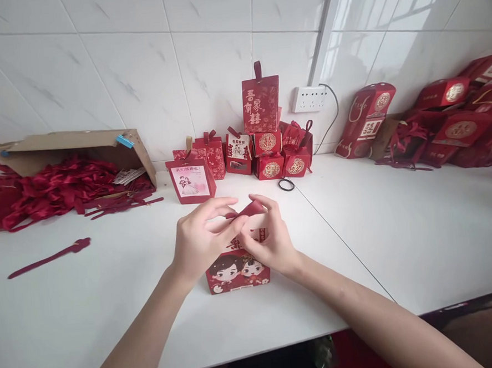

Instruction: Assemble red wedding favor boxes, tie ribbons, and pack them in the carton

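White tabletop [341, 306] spans my view. Near its front edge I find the box [238, 276] upright, long axis apparently vertical, directly below and between left hand [202, 228] and right hand [272, 235]; neither is clearly nearer. Finish: red, two cartoon faces on the lower front, pale panel above. Both hands grip its top, thumbs in front, fingers around the dark red flap [251, 208]. Beyond, more red boxes [269, 168] stand near the tiled wall [213, 58].
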Demonstrator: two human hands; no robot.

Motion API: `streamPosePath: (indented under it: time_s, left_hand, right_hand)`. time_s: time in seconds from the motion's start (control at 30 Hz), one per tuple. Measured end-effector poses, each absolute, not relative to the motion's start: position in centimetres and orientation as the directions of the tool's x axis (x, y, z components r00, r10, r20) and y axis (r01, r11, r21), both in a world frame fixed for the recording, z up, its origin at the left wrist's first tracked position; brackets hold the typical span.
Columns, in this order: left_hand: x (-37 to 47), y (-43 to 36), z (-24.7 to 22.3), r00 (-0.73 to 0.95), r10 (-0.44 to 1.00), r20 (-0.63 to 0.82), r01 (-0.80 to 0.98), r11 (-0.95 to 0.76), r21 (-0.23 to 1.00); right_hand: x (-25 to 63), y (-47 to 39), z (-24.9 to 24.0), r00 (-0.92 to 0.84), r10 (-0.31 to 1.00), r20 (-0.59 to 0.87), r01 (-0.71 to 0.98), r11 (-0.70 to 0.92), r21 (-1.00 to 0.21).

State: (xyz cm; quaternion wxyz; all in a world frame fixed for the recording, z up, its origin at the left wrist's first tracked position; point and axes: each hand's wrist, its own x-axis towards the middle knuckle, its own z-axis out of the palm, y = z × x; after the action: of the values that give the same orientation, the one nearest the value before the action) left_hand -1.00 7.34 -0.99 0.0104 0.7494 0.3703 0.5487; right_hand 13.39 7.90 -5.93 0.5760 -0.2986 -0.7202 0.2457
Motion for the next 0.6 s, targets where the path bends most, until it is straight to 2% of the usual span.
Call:
streamPosePath:
  time_s: [0.07, 0.13, 0.23, 0.37, 0.47, 0.6]
  left_hand:
    - [-0.96, 7.13, -1.46, 0.056, 0.571, 0.819, 0.464, -0.741, 0.485]
    - [-0.98, 7.13, -1.94, 0.013, 0.512, 0.859, 0.414, -0.785, 0.461]
    - [-1.25, 7.23, -2.07, 0.077, 0.472, 0.878, 0.393, -0.824, 0.408]
    - [-1.72, 7.08, -1.43, 0.174, 0.569, 0.804, 0.362, -0.796, 0.485]
    - [-1.76, 6.93, -1.32, 0.160, 0.613, 0.774, 0.336, -0.771, 0.541]
    - [-1.55, 7.02, -1.74, 0.133, 0.537, 0.833, 0.300, -0.823, 0.483]
  right_hand:
    - [13.25, 7.75, -5.81, -0.141, 0.723, 0.676, 0.132, 0.690, -0.711]
    - [13.16, 7.64, -5.67, -0.111, 0.723, 0.681, 0.133, 0.690, -0.711]
    - [13.11, 7.53, -5.45, -0.103, 0.721, 0.685, 0.137, 0.692, -0.708]
    - [13.18, 7.49, -5.22, -0.097, 0.727, 0.680, 0.162, 0.685, -0.710]
    - [13.21, 7.56, -5.14, -0.103, 0.725, 0.681, 0.149, 0.688, -0.710]
    - [13.29, 7.69, -5.17, -0.125, 0.722, 0.680, 0.113, 0.692, -0.713]
